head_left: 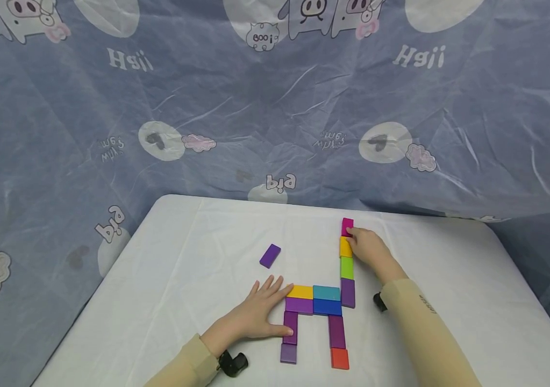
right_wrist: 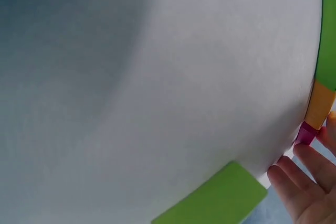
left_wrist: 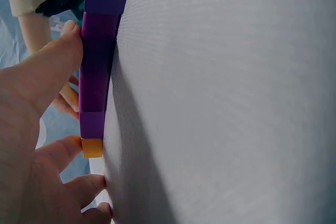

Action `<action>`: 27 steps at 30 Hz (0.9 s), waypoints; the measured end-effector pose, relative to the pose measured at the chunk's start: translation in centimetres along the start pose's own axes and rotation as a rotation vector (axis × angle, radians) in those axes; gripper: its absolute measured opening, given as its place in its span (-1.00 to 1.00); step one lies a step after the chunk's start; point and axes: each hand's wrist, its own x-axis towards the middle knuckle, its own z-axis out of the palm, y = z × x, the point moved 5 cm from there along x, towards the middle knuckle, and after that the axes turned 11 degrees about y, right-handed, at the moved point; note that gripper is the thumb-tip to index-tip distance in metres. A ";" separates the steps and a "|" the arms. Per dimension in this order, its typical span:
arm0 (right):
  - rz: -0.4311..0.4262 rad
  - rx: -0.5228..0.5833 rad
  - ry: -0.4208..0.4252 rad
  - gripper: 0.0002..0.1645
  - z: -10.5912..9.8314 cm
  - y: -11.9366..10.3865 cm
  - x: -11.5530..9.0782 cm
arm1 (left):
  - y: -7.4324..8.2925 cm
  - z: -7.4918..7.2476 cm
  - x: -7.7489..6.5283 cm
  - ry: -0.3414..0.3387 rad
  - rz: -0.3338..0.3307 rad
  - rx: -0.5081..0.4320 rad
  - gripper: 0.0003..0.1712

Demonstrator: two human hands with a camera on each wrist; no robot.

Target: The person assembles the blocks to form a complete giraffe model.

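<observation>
Flat coloured blocks lie end to end in a figure on the white table. My left hand (head_left: 257,312) spreads over its left side, index fingertip at the yellow block (head_left: 300,292) and thumb at the dark purple block (head_left: 290,327). Beside these lie a violet block (head_left: 299,306), a teal block (head_left: 326,293) and a blue block (head_left: 327,307). At the upright column's far end, my right hand (head_left: 370,248) touches the magenta block (head_left: 347,223) with its fingertips. A yellow-orange block (head_left: 345,247), a lime green block (head_left: 347,267) and a purple block (head_left: 348,293) continue that column.
A loose purple block (head_left: 270,256) lies beyond my left hand. Another green block (right_wrist: 212,196) shows in the right wrist view. Nearer me are a lilac block (head_left: 288,353), a plum block (head_left: 336,332) and a red block (head_left: 340,358). A printed blue-grey sheet (head_left: 265,107) hangs behind the table.
</observation>
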 end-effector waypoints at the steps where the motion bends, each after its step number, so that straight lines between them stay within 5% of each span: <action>1: -0.001 0.005 -0.001 -0.46 0.0 0.1 0.0 | 0.0 0.0 0.0 -0.001 0.000 0.001 0.12; 27: 0.016 0.032 0.011 -0.46 0.3 0.3 -0.5 | -0.1 0.1 0.1 -0.008 -0.004 0.000 0.12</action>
